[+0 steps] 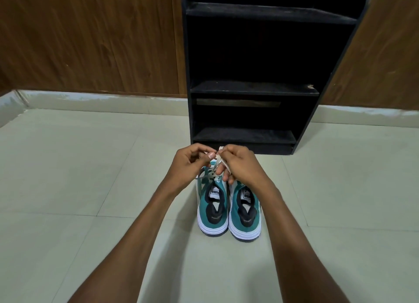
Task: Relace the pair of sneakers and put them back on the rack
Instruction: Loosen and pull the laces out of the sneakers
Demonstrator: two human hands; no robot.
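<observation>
Two teal and white sneakers stand side by side on the floor, heels toward me: the left sneaker (212,208) and the right sneaker (246,214). Both hands hover over the left sneaker's front. My left hand (189,161) pinches one end of the white lace (216,164), and my right hand (240,164) pinches the other end; the two meet above the eyelets. The toes of both sneakers are hidden behind my hands.
A black shoe rack (256,89) with bare shelves stands just beyond the sneakers against a wooden wall. Pale floor tiles (90,178) spread out to the left and right of the pair.
</observation>
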